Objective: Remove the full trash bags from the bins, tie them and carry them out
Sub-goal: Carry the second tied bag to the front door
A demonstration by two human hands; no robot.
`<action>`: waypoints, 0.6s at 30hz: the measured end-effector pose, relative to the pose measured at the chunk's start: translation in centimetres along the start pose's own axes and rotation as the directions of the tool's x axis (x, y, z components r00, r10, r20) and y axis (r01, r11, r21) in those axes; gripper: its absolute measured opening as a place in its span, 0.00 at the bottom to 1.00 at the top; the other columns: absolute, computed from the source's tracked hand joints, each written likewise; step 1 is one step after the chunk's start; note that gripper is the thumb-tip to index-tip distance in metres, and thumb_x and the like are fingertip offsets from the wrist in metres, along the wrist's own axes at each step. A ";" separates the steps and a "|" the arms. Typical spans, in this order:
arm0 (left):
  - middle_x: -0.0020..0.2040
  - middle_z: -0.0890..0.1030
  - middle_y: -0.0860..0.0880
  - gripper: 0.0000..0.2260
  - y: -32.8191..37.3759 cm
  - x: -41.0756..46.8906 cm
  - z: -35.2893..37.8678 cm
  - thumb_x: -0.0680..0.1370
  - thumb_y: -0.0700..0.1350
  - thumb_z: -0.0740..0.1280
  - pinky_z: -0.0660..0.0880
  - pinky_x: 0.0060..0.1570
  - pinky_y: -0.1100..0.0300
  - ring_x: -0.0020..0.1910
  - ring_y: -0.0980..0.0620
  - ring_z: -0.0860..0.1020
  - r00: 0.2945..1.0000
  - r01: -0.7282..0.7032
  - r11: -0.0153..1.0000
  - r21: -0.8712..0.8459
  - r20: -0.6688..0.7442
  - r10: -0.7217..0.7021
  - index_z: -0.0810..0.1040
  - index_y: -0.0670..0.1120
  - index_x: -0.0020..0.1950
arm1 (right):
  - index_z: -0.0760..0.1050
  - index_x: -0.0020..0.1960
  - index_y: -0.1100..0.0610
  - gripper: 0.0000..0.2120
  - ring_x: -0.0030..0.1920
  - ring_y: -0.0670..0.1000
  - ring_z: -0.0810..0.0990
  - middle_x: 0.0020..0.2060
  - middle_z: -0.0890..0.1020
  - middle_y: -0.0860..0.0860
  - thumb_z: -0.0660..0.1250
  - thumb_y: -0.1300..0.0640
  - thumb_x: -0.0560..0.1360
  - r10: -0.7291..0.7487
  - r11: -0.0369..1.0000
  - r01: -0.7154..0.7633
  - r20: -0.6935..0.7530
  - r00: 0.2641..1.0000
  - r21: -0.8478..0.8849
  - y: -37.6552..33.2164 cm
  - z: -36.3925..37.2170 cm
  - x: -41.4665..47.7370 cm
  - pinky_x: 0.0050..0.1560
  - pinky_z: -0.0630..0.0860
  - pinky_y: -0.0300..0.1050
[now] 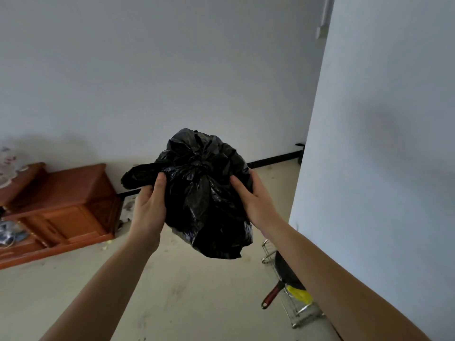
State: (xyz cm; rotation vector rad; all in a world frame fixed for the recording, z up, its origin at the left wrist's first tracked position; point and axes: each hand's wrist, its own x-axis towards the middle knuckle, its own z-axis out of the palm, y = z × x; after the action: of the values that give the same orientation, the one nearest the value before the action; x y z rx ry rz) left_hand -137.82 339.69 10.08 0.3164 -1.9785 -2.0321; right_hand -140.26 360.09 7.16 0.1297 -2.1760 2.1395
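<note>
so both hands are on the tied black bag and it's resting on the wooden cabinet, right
Not quite. The black bag is not resting on the wooden cabinet. The head view shows it held up in the air, with the cabinet off to the left against the wall. The rest holds: the left hand and the right hand both grip the bag, which looks knotted at the top.

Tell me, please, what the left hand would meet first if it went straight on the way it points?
The bag, whose loose ear the left hand grips; beyond that probably the wall, though depth is unclear.
</note>
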 end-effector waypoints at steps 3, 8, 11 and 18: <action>0.57 0.84 0.48 0.19 -0.9 7.0 -0.2 0.82 0.57 0.62 0.77 0.60 0.53 0.58 0.51 0.82 0.998 0.000 1.000 -0.011 -0.064 0.000 0.80 0.44 0.62 | 0.72 0.69 0.47 0.20 0.60 0.41 0.80 0.58 0.82 0.41 0.67 0.43 0.78 0.010 1.000 -0.010 0.050 0.999 0.001 0.9 2.6 7.3 0.65 0.75 0.47; 0.48 0.86 0.56 0.12 -2.6 20.0 0.6 0.83 0.55 0.60 0.76 0.47 0.65 0.50 0.59 0.83 1.000 -0.011 1.000 -0.016 -0.006 0.011 0.81 0.51 0.52 | 0.73 0.68 0.45 0.22 0.60 0.41 0.80 0.58 0.82 0.40 0.69 0.42 0.77 0.027 1.000 -0.027 0.073 0.997 0.008 3.7 6.2 20.6 0.65 0.75 0.45; 0.50 0.86 0.54 0.17 -4.1 29.0 1.5 0.82 0.59 0.59 0.77 0.53 0.61 0.52 0.56 0.83 0.996 -0.044 0.999 0.032 0.074 0.042 0.81 0.50 0.56 | 0.73 0.68 0.48 0.18 0.55 0.36 0.81 0.57 0.82 0.42 0.68 0.47 0.79 0.034 0.998 -0.036 0.048 0.998 0.042 4.9 7.7 28.2 0.54 0.76 0.30; 0.58 0.83 0.53 0.19 -4.1 47.5 12.6 0.81 0.63 0.58 0.74 0.65 0.49 0.59 0.54 0.80 0.926 0.063 0.994 0.095 0.367 -0.093 0.78 0.53 0.61 | 0.74 0.66 0.47 0.16 0.56 0.39 0.82 0.57 0.83 0.41 0.67 0.49 0.80 0.082 0.996 -0.076 -0.215 0.973 0.039 6.8 3.8 42.8 0.53 0.77 0.32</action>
State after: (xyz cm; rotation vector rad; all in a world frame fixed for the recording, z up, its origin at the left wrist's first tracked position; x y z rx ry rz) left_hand -186.82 334.83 8.45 0.0244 -2.3060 -2.1963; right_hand -183.56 356.44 5.56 -0.1831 -2.0585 2.1145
